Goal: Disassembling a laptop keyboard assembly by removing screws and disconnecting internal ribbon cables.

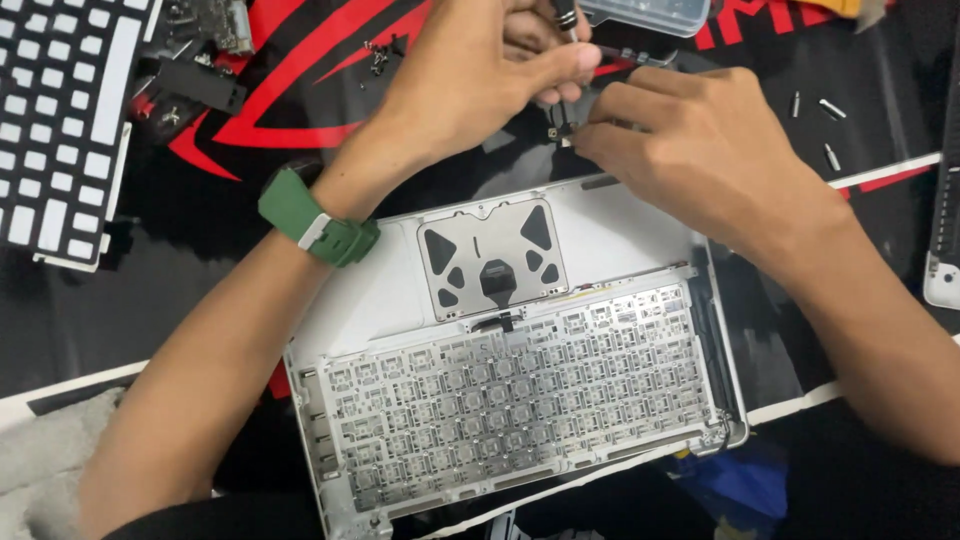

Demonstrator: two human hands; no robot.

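Black desk mat [300, 215] with red graphic shapes covers the work surface, cluttered with parts. Centre frame: a stripped silver laptop top case [520, 390] lying inside-up, underside of the keyboard grid showing, trackpad module [492, 258] with its black flex cable at the far half. Left hand [470, 75] comes in over the case's far edge, green watch [318, 222] on the wrist; fingers curled tight around a slim screwdriver [566, 18] (only the handle's upper bit and a short run of shaft visible), thumb stretched toward the right hand. Right hand [700, 150] sits just beside it, fingertips pinched closed on a small dark component [562, 130] held just past the case's far edge; what it is exactly, cannot tell. The screwdriver tip is hidden between the two hands. Far left: a loose black keyboard [62, 120] with white keys, partly off frame. Near it, a black bracket piece [200, 85] and a few loose screws [380, 55]. Upper right: clear plastic box [648, 14] at the frame edge, and several small metal bits [828, 130] scattered on the mat. Grey cloth [50, 460] at lower left.
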